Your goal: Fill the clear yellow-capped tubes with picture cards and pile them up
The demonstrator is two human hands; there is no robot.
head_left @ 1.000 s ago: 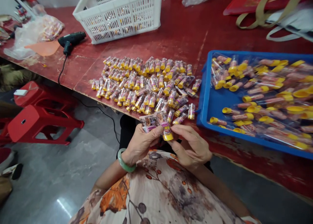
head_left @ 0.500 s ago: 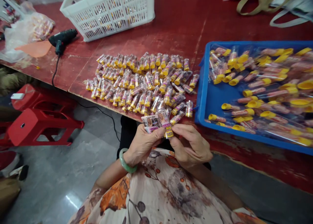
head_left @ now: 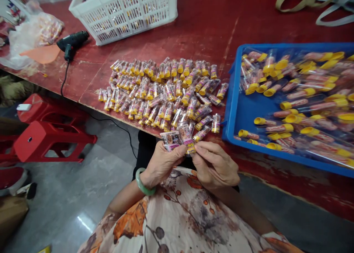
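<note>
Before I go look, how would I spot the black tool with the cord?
Find the red table, then the big white crate at the top of the view. Just left of that crate lies the gun-shaped tool, beside an orange sheet. Unlike the white crate and the pale plastic bag near it, it is dark and has a black cord.

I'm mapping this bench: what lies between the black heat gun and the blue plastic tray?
The head view shows small clear-wrapped cylinders with yellow ends clustered on the red tabletop between them.
</note>
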